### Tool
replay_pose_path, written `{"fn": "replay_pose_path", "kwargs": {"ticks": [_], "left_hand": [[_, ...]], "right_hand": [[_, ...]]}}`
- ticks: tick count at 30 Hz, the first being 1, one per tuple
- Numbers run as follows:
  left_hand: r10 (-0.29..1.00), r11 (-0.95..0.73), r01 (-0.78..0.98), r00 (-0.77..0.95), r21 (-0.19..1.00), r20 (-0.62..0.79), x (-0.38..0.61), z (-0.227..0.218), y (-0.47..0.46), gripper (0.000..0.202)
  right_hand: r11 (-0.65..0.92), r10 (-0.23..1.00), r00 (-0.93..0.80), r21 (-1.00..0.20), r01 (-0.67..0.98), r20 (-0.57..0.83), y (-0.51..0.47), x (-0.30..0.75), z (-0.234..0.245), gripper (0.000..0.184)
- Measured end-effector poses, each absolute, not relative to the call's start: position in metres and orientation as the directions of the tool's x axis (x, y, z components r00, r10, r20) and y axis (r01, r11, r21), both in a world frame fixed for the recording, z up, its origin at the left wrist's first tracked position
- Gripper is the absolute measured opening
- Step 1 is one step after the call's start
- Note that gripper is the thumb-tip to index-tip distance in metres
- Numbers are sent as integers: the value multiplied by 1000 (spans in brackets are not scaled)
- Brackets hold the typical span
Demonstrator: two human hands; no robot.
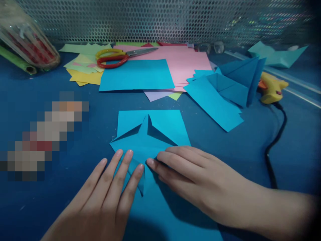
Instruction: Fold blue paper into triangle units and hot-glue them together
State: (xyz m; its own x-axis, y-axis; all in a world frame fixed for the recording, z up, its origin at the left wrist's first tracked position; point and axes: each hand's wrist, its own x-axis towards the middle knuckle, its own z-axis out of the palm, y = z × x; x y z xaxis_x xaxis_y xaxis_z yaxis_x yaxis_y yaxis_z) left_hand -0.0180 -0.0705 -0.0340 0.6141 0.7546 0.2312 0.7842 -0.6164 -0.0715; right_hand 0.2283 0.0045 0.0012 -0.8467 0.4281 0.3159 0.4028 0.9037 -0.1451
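Note:
A partly folded blue paper sheet (155, 129) lies on the blue table in front of me, with a raised ridge in its middle. My left hand (105, 197) rests flat on its lower left part, fingers stretched out and pressing a folded flap. My right hand (198, 180) lies flat on the sheet's lower right, fingertips meeting the left hand's near the fold. Neither hand grips anything.
Red-and-yellow scissors (117, 57) lie on a pile of coloured paper sheets (175, 63) at the back. Folded blue paper pieces (225, 90) sit at the right, beside a yellow glue gun (272, 88) with a black cable (273, 147). A plastic bottle (25, 40) lies far left. A perforated metal wall (160, 20) runs behind.

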Motion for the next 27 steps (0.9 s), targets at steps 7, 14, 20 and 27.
{"fn": "replay_pose_path", "kwargs": {"ticks": [7, 14, 20, 27], "left_hand": [[739, -650, 758, 646, -48, 191, -26, -30, -71, 76], [704, -703, 711, 695, 2, 148, -33, -23, -70, 73], [695, -711, 703, 704, -7, 144, -39, -21, -65, 69], [773, -623, 781, 622, -41, 123, -46, -23, -69, 68]], "right_hand": [[906, 417, -865, -195, 375, 277, 3, 226, -1, 49], [909, 416, -853, -187, 373, 316, 0, 226, -1, 43], [912, 410, -865, -114, 394, 291, -6, 225, -4, 58], [915, 399, -878, -180, 361, 266, -3, 229, -4, 59]]}}
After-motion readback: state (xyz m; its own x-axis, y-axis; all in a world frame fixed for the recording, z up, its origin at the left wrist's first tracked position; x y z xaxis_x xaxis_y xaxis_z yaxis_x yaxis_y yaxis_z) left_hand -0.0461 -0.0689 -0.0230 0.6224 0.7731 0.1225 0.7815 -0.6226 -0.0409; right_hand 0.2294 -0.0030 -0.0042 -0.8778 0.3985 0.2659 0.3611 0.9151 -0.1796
